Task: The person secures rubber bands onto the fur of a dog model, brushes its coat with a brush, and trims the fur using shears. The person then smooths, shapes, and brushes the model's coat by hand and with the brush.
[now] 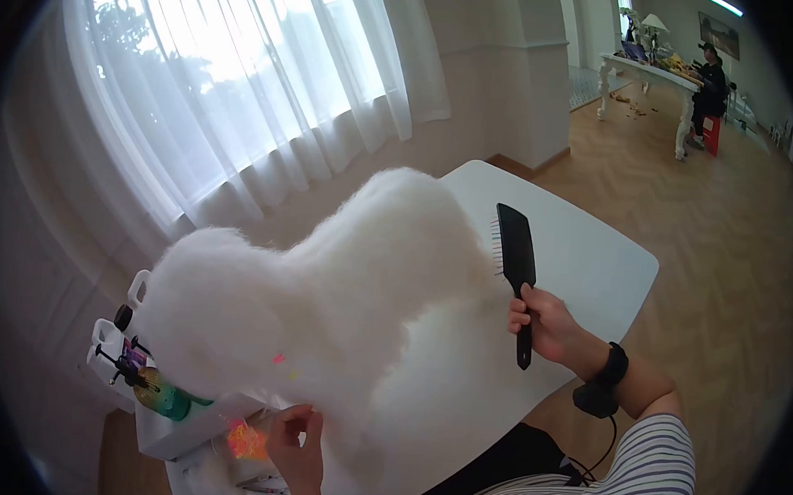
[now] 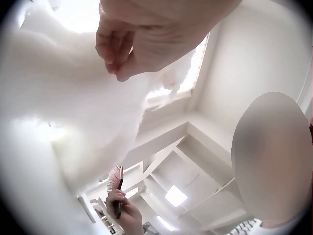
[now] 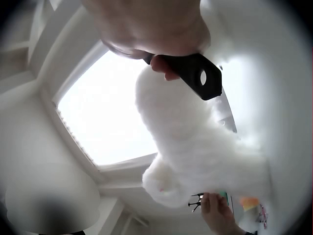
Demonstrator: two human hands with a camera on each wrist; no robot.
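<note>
A large, white, long-haired fluffy form [image 1: 323,271] spreads over the white table, rounded at both ends. My right hand [image 1: 545,322] grips the handle of a black paddle brush [image 1: 516,245], held beside the right end of the fluff with the bristles facing it. At the lower left edge of the fluff is my left hand [image 1: 296,448], its thumb and fingertips pinched together on the white hair, as the left wrist view shows. Small pink and yellow bits [image 1: 279,359] sit on the fluff. In the right wrist view, the brush handle's end [image 3: 210,78] shows its hanging hole.
Left of the fluff stand a green-and-amber spray bottle [image 1: 163,395] and white bottles [image 1: 105,335]. Orange-pink material [image 1: 247,439] lies near my left hand. The table [image 1: 585,248] has rounded corners. Behind is a curtained window [image 1: 244,69]; far off, a person [image 1: 712,85] sits by another table.
</note>
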